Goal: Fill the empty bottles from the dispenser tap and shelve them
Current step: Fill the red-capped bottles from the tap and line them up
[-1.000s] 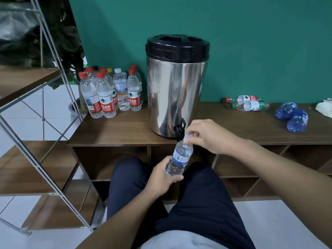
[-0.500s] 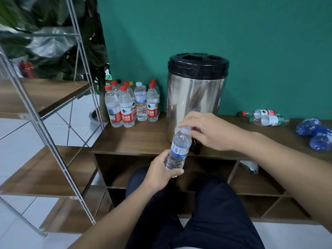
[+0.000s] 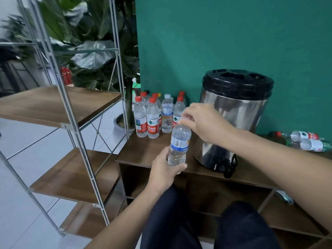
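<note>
The left hand wraps its grip around the base of a clear ribbed plastic bottle with a blue label, held upright above the wooden tabletop. The right hand pinches its cap. The cylindrical steel dispenser stands just right, black tap low.

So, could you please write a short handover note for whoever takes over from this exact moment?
Left hand grips the lower body of the blue-label bottle, held upright in front of the cabinet.
Right hand pinches its cap at the top.
Dispenser stands on the cabinet top, with its tap at the front edge.
Done: this bottle holds water; a group of upright bottles stands left of the dispenser.
Left: make sure the cap is tight, put the bottle on the shelf rack, then fill the bottles lying down at right.
</note>
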The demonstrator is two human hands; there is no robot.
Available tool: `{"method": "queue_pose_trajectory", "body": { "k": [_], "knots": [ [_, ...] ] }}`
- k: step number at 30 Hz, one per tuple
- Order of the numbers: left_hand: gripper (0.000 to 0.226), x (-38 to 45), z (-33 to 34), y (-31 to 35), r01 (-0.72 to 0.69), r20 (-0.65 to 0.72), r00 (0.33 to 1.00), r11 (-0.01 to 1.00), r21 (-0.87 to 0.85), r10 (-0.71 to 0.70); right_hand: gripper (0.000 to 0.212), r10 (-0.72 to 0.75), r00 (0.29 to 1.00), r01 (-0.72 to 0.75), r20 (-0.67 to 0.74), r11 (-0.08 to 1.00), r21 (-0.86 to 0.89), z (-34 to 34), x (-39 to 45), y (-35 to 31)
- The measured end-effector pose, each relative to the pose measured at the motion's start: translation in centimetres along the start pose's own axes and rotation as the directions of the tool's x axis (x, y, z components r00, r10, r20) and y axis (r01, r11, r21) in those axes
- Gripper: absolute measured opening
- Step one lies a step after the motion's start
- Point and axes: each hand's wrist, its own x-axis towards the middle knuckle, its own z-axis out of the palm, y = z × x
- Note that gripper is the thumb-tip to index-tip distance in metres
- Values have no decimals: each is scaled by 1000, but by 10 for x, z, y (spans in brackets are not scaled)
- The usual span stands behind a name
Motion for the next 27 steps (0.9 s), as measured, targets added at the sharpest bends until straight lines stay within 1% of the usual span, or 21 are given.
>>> {"method": "queue_pose_trajectory", "body": {
  "k": [2,4,8,11,14,19,23,25,27],
  "knots": [
    [59,14,-14,-1,10,-27,1000,1000,23,-9,32,-1,999,5,-47,996,89,10,14,-5],
    [61,28,-29,-5,33,-49,998,998,47,-30,28,10,998,-1,-59,988,152,23,28,-9],
    [54,52,-46,-18,63,-98,994,987,146,-49,16,58,997,-43,-53,967,252,47,51,-11],
    [54,65,-48,-27,90,-106,992,981,169,-73,16,103,994,-84,-48,953,293,64,65,-10],
    [54,77,-46,-35,109,-89,991,981,157,-96,13,138,990,-120,-36,943,312,80,76,-7],
    [52,86,-46,-47,116,-55,993,982,151,-109,19,191,981,-172,-17,915,366,92,81,-3],
    [55,89,-44,-52,128,-69,991,977,171,-118,26,223,975,-203,-7,900,385,95,79,-1],
    [58,88,-44,-50,140,-85,988,971,192,-125,32,239,971,-223,8,893,391,93,76,0],
    [66,87,-44,-45,157,-93,986,967,202,-141,36,256,967,-243,22,884,399,92,72,1]
  ]
}}
